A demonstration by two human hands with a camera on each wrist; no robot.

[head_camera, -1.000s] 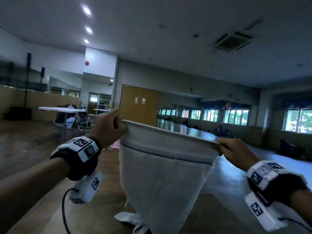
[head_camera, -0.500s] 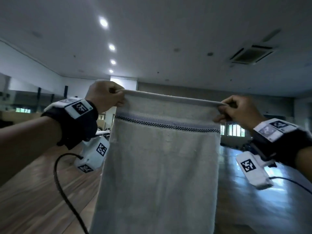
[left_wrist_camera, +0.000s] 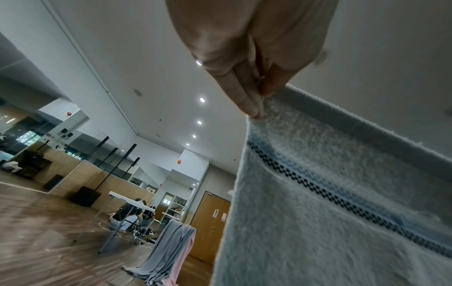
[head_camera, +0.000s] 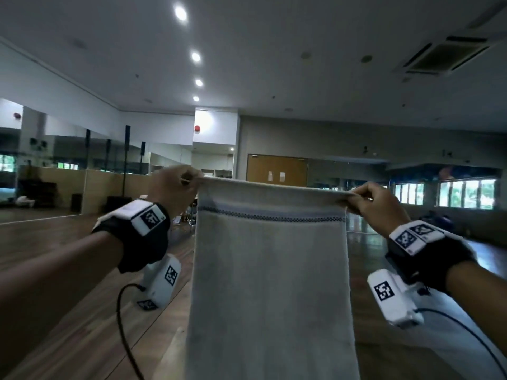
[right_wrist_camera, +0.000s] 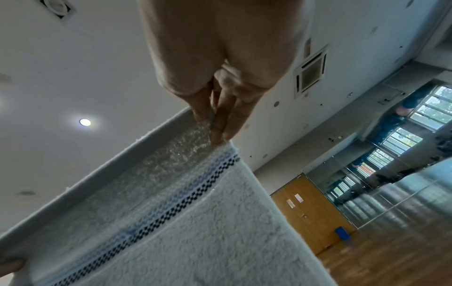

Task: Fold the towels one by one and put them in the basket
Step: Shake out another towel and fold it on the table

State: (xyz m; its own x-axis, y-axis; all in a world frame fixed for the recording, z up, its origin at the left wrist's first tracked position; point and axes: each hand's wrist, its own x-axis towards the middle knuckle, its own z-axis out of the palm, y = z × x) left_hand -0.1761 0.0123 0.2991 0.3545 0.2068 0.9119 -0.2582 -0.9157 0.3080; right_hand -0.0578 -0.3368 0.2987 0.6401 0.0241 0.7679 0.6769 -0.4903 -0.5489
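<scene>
A pale grey towel (head_camera: 270, 283) with a dark checked stripe near its top hem hangs flat and stretched in front of me. My left hand (head_camera: 175, 187) pinches its top left corner and my right hand (head_camera: 370, 200) pinches its top right corner. The left wrist view shows my left hand (left_wrist_camera: 254, 96) nipping the towel (left_wrist_camera: 330, 222) corner between thumb and fingers. In the right wrist view my right hand (right_wrist_camera: 215, 123) pinches the towel (right_wrist_camera: 183, 222) the same way. The towel's lower end runs out of the head view. No basket shows.
I face a large hall with a wooden floor (head_camera: 55, 311). A rack with grey and pink cloths (left_wrist_camera: 171, 251) stands ahead at the left, near a folding table (left_wrist_camera: 132, 201) and a seated person. A wooden door (head_camera: 277, 171) is in the far wall.
Both hands raised the towel off the surface below and pulled its top edge taut, so it went from a bunched cone to a flat sheet. The head view tilted up and then settled.
</scene>
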